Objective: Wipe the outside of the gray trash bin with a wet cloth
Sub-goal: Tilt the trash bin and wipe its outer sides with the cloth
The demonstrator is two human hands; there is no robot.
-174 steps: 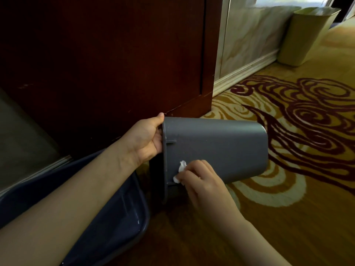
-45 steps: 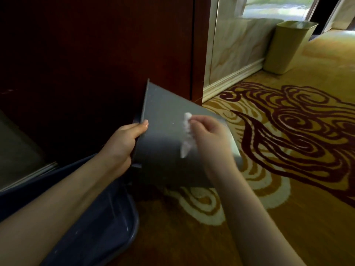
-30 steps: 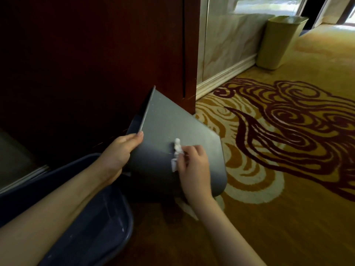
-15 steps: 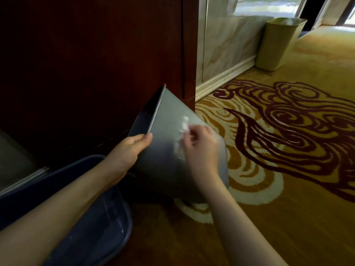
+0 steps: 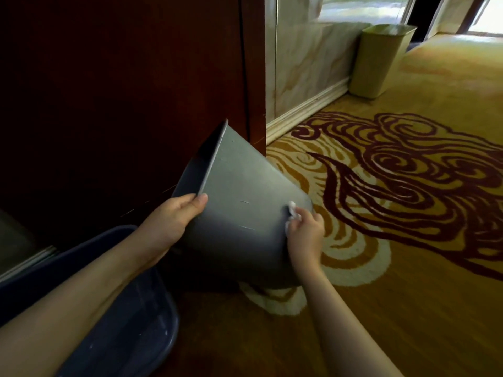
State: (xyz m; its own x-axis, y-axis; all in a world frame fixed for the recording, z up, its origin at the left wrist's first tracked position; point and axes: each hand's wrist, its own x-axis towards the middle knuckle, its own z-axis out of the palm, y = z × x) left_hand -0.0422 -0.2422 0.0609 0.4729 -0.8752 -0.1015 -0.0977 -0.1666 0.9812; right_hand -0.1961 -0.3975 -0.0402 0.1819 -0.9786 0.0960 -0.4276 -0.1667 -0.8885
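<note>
The gray trash bin (image 5: 245, 202) is tilted above the carpet, its open mouth facing up and left toward the dark wooden panel. My left hand (image 5: 174, 221) grips the bin's rim at the lower near corner. My right hand (image 5: 306, 231) presses a small white wet cloth (image 5: 291, 210) against the bin's outer side, near its right edge close to the base. Most of the cloth is hidden under my fingers.
A dark blue basin (image 5: 130, 322) sits on the floor at lower left, under my left forearm. A dark red wooden panel (image 5: 122, 91) stands behind the bin. A beige bin (image 5: 379, 58) stands by the marble wall at upper right. Patterned carpet (image 5: 394, 186) spreads to the right.
My right hand has slid the cloth from the upper middle of the bin's side down and right toward the base edge. The left hand keeps its hold on the rim.
</note>
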